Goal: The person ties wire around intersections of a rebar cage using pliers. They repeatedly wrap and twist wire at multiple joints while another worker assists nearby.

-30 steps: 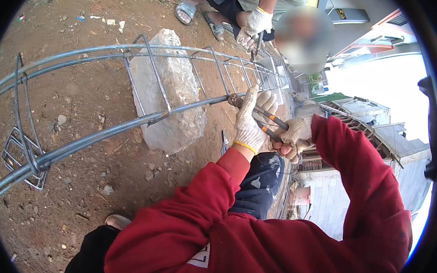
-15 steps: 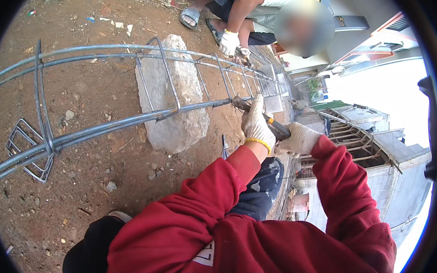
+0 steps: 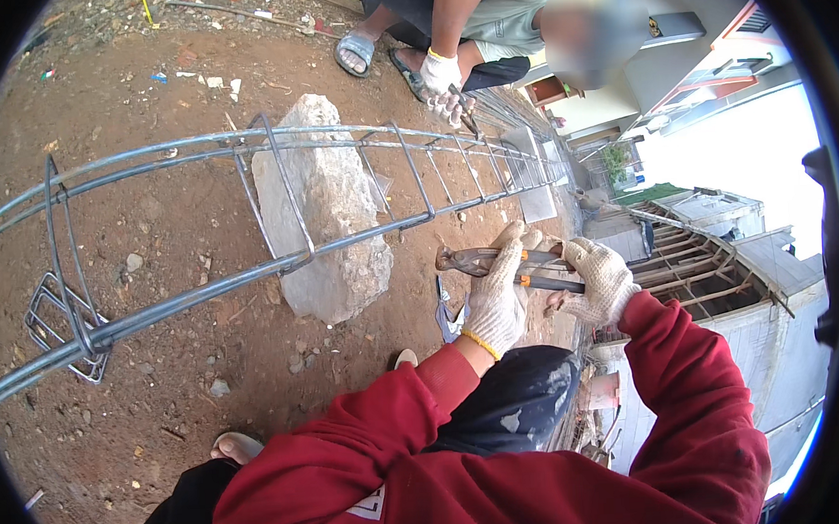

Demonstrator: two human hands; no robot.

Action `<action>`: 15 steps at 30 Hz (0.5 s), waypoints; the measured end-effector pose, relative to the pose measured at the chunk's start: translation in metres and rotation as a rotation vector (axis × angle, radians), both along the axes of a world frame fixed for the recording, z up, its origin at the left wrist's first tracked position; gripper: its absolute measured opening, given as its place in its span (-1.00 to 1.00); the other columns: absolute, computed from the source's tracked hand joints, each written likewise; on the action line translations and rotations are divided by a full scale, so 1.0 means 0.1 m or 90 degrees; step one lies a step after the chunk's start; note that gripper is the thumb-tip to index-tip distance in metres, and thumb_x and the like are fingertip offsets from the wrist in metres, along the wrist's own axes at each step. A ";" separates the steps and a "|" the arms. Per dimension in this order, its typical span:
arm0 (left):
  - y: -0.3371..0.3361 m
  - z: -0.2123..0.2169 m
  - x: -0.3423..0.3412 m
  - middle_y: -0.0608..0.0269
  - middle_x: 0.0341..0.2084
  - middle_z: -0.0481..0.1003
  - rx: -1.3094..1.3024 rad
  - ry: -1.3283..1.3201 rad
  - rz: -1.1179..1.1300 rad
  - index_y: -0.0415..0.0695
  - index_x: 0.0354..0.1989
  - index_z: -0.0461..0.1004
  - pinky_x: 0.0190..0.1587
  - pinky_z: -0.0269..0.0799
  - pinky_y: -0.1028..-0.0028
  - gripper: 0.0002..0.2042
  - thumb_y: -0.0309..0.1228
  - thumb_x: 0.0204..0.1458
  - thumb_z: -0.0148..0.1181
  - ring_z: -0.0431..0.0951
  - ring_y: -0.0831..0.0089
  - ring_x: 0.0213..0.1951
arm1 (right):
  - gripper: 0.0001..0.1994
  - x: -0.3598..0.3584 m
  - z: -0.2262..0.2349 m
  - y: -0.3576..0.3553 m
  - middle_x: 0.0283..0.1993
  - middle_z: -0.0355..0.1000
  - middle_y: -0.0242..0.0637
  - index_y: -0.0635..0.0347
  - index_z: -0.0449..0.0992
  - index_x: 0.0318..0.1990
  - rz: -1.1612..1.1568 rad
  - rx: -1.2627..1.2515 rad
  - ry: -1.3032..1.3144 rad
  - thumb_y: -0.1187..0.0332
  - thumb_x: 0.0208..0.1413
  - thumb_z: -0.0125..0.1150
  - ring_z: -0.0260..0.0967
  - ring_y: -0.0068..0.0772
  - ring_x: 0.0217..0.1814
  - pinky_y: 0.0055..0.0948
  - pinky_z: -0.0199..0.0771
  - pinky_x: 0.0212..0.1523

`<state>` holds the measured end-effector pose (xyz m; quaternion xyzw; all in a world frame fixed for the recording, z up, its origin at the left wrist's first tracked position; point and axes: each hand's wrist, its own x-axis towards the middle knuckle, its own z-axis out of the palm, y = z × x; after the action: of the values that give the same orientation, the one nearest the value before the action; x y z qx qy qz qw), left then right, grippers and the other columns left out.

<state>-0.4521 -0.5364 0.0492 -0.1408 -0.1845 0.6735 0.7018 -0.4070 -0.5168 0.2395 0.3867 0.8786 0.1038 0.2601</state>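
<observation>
A pair of pincers (image 3: 476,257) with dark, orange-banded handles is held between my two gloved hands, its handles spread apart. My left hand (image 3: 496,305), in a white knit glove with a yellow cuff, is closed round the tool just behind its head. Farther right, my right hand (image 3: 602,276) grips the handle ends. The pincers' head is apart from the rebar cage (image 3: 343,242), which runs from the lower left toward the upper right. Square stirrups (image 3: 283,198) cross its long bars. Whether wire sits in either glove cannot be made out.
A pale stone block (image 3: 319,191) lies beneath the cage. Across it crouches a co-worker, whose gloved hand (image 3: 441,71) holds a dark tool near the bars. Loose stirrups (image 3: 62,328) lie on the dirt at left. A crumpled scrap (image 3: 449,317) is near my left wrist.
The pincers have come away from the lower bars toward me, and their handles have opened. My right hand has shifted slightly right. The view has moved, so the cage sits lower at left.
</observation>
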 end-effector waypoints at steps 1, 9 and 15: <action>-0.01 -0.01 -0.06 0.02 0.10 0.42 0.031 0.045 0.060 -0.10 0.29 0.24 0.18 0.39 0.28 -0.58 -0.35 0.27 0.01 0.43 0.18 0.14 | -0.44 0.01 0.00 0.10 -0.26 0.51 -0.03 0.31 0.43 0.03 -0.089 -0.085 0.067 0.03 0.03 0.33 0.51 -0.01 -0.20 -0.23 0.46 -0.17; -0.21 -0.37 -0.15 -0.12 0.13 0.38 -0.060 0.313 0.159 -0.21 0.33 0.15 0.19 0.37 0.09 -0.49 -0.24 0.27 -0.01 0.43 0.04 0.14 | -0.72 0.70 -1.07 0.25 -0.42 0.45 -0.26 0.18 0.43 0.03 -0.093 -0.358 0.267 0.36 0.18 0.16 0.42 -0.48 -0.38 -0.45 0.44 -0.32; -0.34 -0.66 0.19 -0.14 0.03 0.44 -0.230 0.525 0.202 -0.21 0.36 0.02 0.12 0.45 0.15 -0.42 -0.33 0.23 0.07 0.52 0.08 0.03 | -0.63 1.28 -2.28 0.27 -0.32 0.49 -0.03 0.27 0.38 0.05 0.050 -0.397 0.589 0.29 0.15 0.21 0.52 0.04 -0.35 -0.18 0.49 -0.37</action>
<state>-0.4331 -0.5705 -0.0171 0.0486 0.2101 0.7933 0.5693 -0.2794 -0.4901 0.0117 0.2636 0.9041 -0.3318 -0.0550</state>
